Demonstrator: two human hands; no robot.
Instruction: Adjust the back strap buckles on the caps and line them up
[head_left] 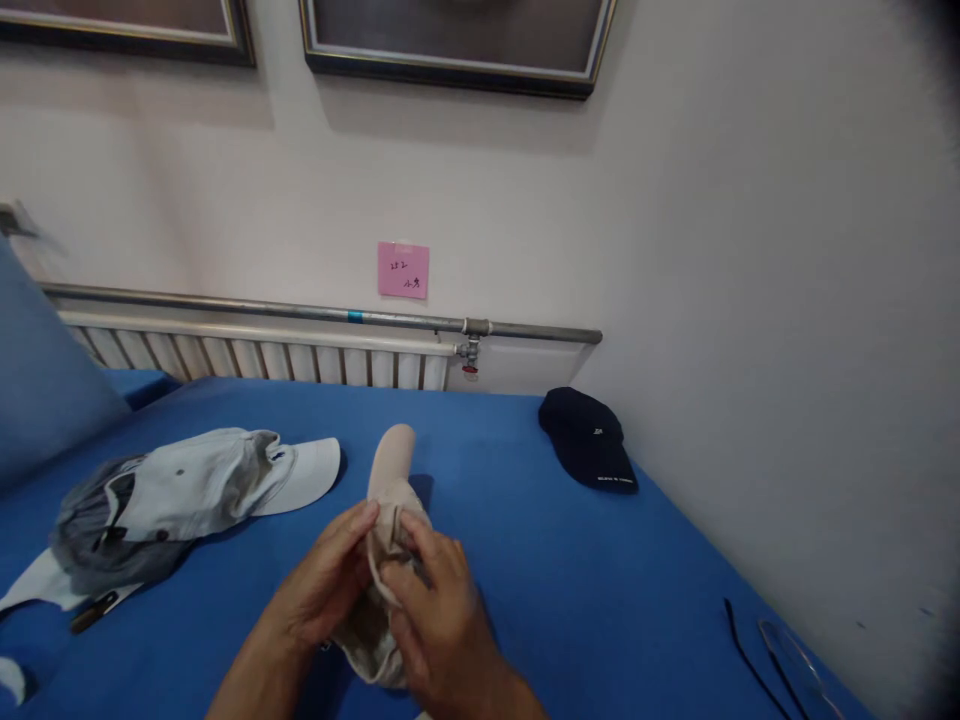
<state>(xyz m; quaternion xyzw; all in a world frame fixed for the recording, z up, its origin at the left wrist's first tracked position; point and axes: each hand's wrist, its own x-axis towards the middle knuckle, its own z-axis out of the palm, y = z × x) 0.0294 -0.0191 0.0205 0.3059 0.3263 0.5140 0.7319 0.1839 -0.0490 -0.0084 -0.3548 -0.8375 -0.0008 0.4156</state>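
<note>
A beige baseball cap (392, 465) is held between my two hands above the blue table cover, its brim pointing away from me and its crown folded sideways. My left hand (326, 580) grips the cap's left side, thumb on the fabric near the brim. From the right, my right hand (442, 600) has its fingers closed on the crown's edge, with some fingertips tucked into the fold. Both hands hide part of the crown. To the left lie a white cap (199, 485) and a grey cap with a white brim (94, 545), partly overlapping.
A dark navy cap (585, 435) sits at the back right by the wall. Eyeglasses (784, 650) lie at the right front edge. Behind the blue surface (540, 570) are a radiator (300, 358), a metal pipe (225, 308) and a pink note (403, 270) on the wall.
</note>
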